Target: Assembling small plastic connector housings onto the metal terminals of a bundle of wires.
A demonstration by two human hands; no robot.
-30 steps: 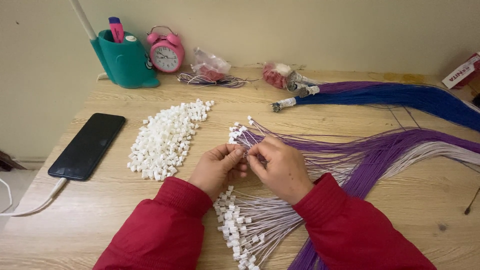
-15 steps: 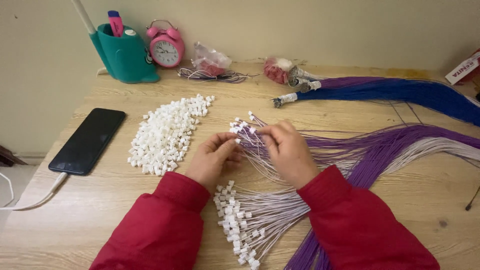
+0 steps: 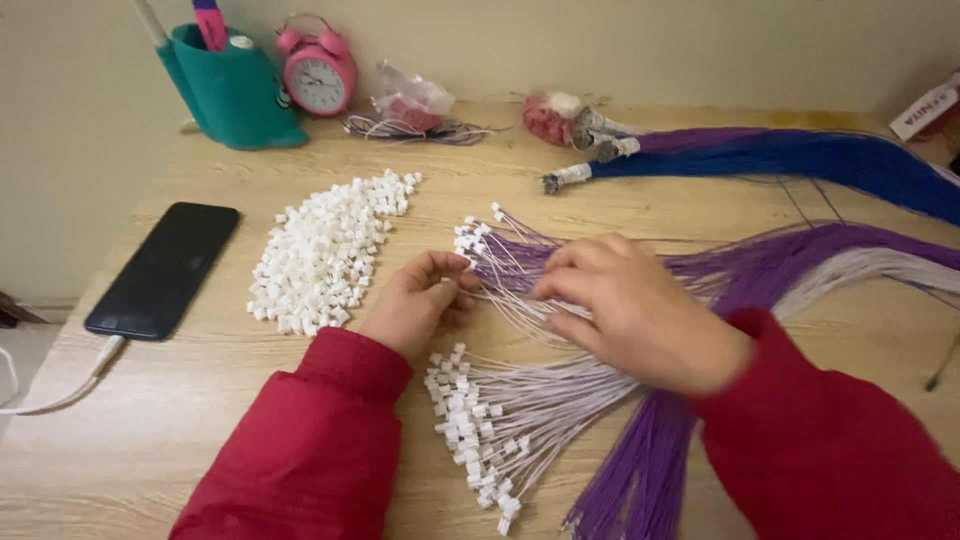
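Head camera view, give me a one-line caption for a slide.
Left hand and right hand sort purple and white wires tipped with white connectors, beside a heap of loose connectors on a wooden desk.

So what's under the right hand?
Under the right hand lie thin purple and white wires, fanned out on the wooden table with small white plugs on their ends. The hand covers their middle part, so I cannot see what its fingertips pinch.

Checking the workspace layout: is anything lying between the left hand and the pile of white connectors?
Nothing visible does. Bare wooden table separates the left hand from the pile of white connectors; the phone lies beyond the pile, farther left.
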